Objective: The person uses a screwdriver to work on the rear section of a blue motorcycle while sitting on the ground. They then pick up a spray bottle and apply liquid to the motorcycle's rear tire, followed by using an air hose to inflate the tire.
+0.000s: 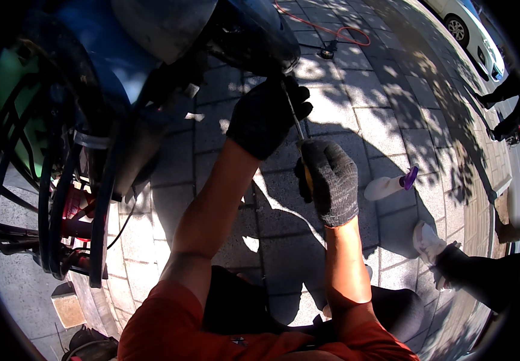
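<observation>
A long-shafted screwdriver (294, 114) slants up and away from me, its tip near the lower edge of a rounded dark vehicle part (257, 39). My right hand (330, 180), in a dark grey knit glove, is closed around its handle, of which a yellowish strip shows. Just under the dark part, my left hand (263, 120) wears a black glove. Its fingers are curled beside the upper end of the shaft. What they grip is hidden by the glove and the shadow. The blue-and-grey vehicle body (113, 45) fills the upper left.
Black curved bars (58, 198) stand at the left. A white spray bottle with a purple head (386, 186) is on the paving right of my hands. Another person's leg and shoe (431, 243) come in from the right. An orange hose (356, 36) lies beyond, and a white car (473, 36) stands far right.
</observation>
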The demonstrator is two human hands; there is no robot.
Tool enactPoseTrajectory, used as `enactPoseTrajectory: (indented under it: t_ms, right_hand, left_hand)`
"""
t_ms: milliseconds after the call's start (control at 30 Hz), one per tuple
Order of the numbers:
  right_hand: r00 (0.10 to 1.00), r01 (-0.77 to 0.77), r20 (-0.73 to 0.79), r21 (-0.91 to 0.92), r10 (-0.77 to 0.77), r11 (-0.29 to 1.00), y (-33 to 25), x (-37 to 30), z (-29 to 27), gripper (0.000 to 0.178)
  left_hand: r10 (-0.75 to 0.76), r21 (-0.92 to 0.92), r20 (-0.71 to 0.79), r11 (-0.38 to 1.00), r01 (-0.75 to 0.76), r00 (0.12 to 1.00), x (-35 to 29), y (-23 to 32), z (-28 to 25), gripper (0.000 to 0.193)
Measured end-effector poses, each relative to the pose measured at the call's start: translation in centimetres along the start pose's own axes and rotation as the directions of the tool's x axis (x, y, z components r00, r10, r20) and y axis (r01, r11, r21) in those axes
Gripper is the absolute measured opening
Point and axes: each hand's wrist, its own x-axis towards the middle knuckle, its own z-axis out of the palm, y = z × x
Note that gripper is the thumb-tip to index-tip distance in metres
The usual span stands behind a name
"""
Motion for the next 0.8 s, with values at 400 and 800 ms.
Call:
enactPoseTrajectory:
  t_ms: [400, 800]
  right_hand:
    - [0.998, -0.058, -0.001, -0.066, 0.058, 0.996, -2.3, 0.3, -0.3, 0.030]
    - [0.989, 0.149, 0.069, -0.520, -0.133, 0.841, -5.3, 1.6, -2.5, 0.029]
  left_hand:
    - [0.060, 0.155, -0.010, 0.986, -0.057, 0.998, -0.1, -0.2, -0.2, 0.028]
    - [0.056, 0.166, -0.031, 0.985, -0.050, 0.998, 0.1, 0.0, 0.1, 0.028]
